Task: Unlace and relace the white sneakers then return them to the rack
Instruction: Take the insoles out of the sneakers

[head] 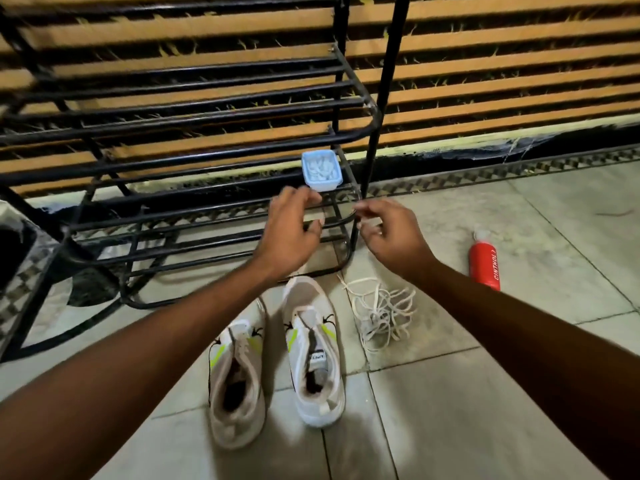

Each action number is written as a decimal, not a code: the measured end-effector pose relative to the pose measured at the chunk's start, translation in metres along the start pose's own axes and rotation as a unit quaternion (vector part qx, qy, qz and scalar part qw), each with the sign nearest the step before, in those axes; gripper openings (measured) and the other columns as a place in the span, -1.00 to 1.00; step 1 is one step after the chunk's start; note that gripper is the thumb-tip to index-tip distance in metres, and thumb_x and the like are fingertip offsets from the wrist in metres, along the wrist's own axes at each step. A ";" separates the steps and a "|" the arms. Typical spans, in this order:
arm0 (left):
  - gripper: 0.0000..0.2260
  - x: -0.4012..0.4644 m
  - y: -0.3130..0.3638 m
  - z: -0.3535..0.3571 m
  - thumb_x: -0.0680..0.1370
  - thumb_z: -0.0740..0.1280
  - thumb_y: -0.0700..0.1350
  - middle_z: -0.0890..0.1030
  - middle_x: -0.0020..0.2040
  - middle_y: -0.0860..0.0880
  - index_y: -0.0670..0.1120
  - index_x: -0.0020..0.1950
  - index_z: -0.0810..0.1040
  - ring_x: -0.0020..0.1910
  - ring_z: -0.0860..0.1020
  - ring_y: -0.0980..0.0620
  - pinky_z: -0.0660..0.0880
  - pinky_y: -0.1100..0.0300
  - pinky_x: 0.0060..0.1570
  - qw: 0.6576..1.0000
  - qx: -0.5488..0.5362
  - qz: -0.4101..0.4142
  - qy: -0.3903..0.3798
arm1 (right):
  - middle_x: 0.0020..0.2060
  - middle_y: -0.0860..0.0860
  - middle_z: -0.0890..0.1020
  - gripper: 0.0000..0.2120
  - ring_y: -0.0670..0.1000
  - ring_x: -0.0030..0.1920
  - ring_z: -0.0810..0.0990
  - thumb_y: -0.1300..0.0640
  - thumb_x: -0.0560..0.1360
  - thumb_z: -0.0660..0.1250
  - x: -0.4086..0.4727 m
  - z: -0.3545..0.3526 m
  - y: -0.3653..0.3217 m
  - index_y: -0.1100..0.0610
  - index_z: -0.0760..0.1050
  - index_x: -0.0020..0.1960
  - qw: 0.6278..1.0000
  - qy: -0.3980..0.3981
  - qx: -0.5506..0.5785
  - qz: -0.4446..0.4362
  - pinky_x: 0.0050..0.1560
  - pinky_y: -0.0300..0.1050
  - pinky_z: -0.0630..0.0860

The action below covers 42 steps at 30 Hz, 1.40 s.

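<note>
Two white sneakers with yellow-green accents stand side by side on the tiled floor, toes toward the rack: the left sneaker [237,386] and the right sneaker [313,355]. Both have no laces in them. The white laces [381,313] lie in a loose tangle on the floor just right of the right sneaker. My left hand [294,232] and my right hand [389,233] hover above the sneakers' toes, in front of the black metal rack's [194,161] lowest shelf. The fingers of both hands are loosely curled, and I see nothing held in either.
A small blue tub [321,170] of white pieces sits at the right end of a low rack shelf, just beyond my left hand. A red bottle [485,259] lies on the floor to the right. A slatted wall stands behind the rack.
</note>
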<state>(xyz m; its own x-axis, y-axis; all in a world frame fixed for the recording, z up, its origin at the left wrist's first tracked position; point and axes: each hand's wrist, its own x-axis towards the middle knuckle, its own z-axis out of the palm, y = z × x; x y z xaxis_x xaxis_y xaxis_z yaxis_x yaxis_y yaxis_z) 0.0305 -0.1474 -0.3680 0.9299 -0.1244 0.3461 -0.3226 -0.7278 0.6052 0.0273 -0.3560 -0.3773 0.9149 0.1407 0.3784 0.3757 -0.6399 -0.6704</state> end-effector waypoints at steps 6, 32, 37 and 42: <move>-0.36 0.060 -0.021 -0.015 0.52 0.38 0.08 0.44 0.50 -0.07 0.22 0.57 0.23 0.47 0.32 -0.20 0.34 -0.14 0.44 0.986 0.037 -0.111 -0.121 | 0.30 0.11 0.57 -0.55 0.08 0.30 0.54 0.22 0.58 0.27 0.073 0.012 -0.022 0.09 0.44 0.46 0.996 -0.045 -0.073 0.024 0.30 -0.15 0.44; -0.82 -0.156 -0.047 -0.113 0.67 0.28 -0.32 0.74 0.06 -0.03 -0.18 0.19 0.65 0.07 0.71 0.01 0.63 0.13 0.04 0.928 -0.282 -0.177 0.166 | -0.29 0.15 0.56 -0.71 0.04 -0.48 0.54 0.39 0.60 0.28 -0.040 0.101 -0.141 0.26 0.39 0.30 0.920 -0.108 0.342 0.159 -0.46 -0.13 0.54; -0.77 -0.178 -0.042 -0.117 0.71 0.22 -0.18 0.72 0.11 -0.10 0.02 0.27 0.60 0.02 0.72 -0.11 0.66 -0.02 -0.12 0.823 -0.440 -0.330 0.141 | -0.22 0.19 0.60 -0.69 -0.02 -0.45 0.60 0.30 0.62 0.31 -0.079 0.116 -0.169 0.18 0.44 0.35 0.915 -0.182 0.335 0.133 -0.42 -0.11 0.53; -0.70 -0.191 -0.040 -0.118 0.70 0.17 -0.12 0.70 0.20 -0.14 0.09 0.37 0.53 0.05 0.70 -0.27 0.60 -0.10 -0.12 0.789 -0.512 -0.317 0.119 | -0.28 0.07 0.60 -0.65 -0.07 -0.33 0.59 0.06 0.55 0.44 -0.084 0.117 -0.167 -0.02 0.48 0.30 0.958 -0.191 0.209 0.049 -0.26 -0.04 0.57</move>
<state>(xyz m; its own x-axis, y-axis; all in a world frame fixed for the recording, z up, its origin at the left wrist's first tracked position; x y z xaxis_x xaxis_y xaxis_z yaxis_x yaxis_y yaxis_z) -0.1550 -0.0148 -0.3735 0.9415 0.2648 -0.2084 0.1076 0.3498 0.9306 -0.0955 -0.1723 -0.3718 0.9061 0.4128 0.0932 0.2391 -0.3177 -0.9175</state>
